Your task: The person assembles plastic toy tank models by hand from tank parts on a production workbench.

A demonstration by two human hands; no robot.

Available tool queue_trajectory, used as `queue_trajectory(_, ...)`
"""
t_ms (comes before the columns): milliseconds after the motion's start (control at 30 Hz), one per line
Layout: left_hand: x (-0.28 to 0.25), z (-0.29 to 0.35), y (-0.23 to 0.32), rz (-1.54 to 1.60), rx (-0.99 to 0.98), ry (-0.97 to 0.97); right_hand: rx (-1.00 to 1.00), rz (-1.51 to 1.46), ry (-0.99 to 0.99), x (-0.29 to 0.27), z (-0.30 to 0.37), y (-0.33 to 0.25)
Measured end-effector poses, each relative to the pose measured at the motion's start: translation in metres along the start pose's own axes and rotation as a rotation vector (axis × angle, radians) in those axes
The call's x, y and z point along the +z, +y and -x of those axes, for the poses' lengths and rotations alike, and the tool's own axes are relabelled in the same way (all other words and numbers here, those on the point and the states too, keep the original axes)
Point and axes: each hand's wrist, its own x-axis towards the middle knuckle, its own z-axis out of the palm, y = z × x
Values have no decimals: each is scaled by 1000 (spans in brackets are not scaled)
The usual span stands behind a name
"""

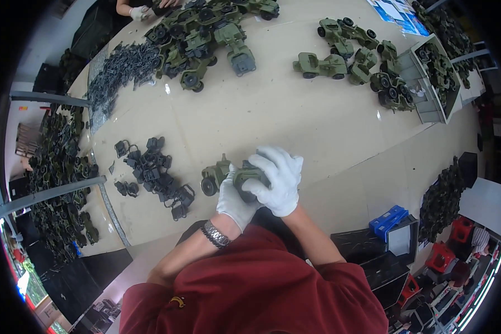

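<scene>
A green toy jeep (212, 173) with dark wheels is between my two white-gloved hands, low over the near edge of the table. My left hand (236, 199) is closed around its near side. Over the jeep's right end, my right hand (278, 181) curls its fingers and presses down. What lies under those fingers is mostly hidden. Left of the jeep, a loose heap of dark grey plastic parts (150, 167) lies on the table (250, 111).
Green toy jeeps (320, 65) stand at the right beside a grey bin (428, 103) holding more. A big pile of jeeps (206, 33) and small dark parts (122, 69) lie at the far left. A co-worker's gloved hand (142, 12) shows beyond. A blue box (388, 221) sits at lower right.
</scene>
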Motion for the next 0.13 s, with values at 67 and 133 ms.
queue_trajectory(67, 10, -11, -6, -12, -13, 130, 35, -1, -13, 1, -4, 18)
queue_trajectory(133, 20, -26, -7, 65, -36, 179, 71, -5, -27, 4, -2, 33)
